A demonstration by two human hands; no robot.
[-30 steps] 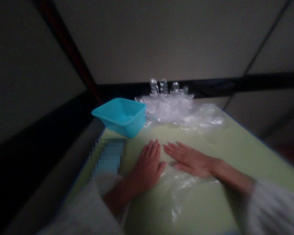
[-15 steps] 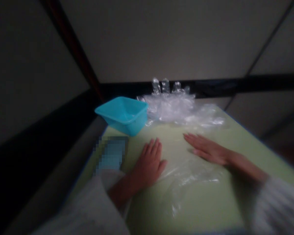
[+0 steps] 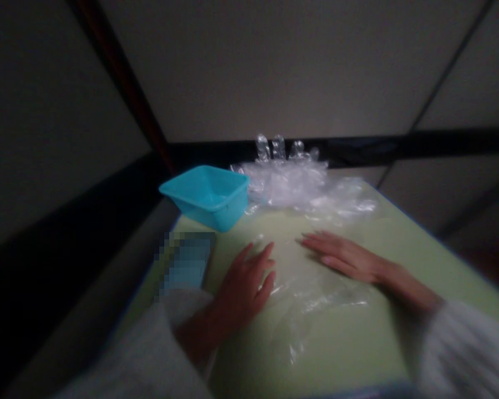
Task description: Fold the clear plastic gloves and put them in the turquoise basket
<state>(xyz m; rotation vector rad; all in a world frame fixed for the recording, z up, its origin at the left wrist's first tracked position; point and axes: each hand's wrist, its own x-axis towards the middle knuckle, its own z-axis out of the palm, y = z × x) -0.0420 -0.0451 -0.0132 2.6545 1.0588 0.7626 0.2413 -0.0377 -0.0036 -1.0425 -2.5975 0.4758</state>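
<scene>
A thin clear plastic piece (image 3: 311,299) lies flat on the pale green table (image 3: 249,366), between and below my hands. My left hand (image 3: 247,282) is at its left edge, fingers spread and slightly bent, holding nothing. Over its upper right part rests my right hand (image 3: 343,255), palm down with the fingers stretched out to the left. Behind them, a crumpled heap of clear plastic gloves (image 3: 289,180) sits at the table's far end, several glove fingers standing up.
An open turquoise basin (image 3: 228,213) stands at the far left corner of the table. Nearer me, a flat, partly pixelated device (image 3: 189,263) lies by the left edge. A wall (image 3: 274,72) rises behind the table.
My left hand has lifted slightly, its fingers now more bent and parted. The right hand has slid a little left and toward me.
</scene>
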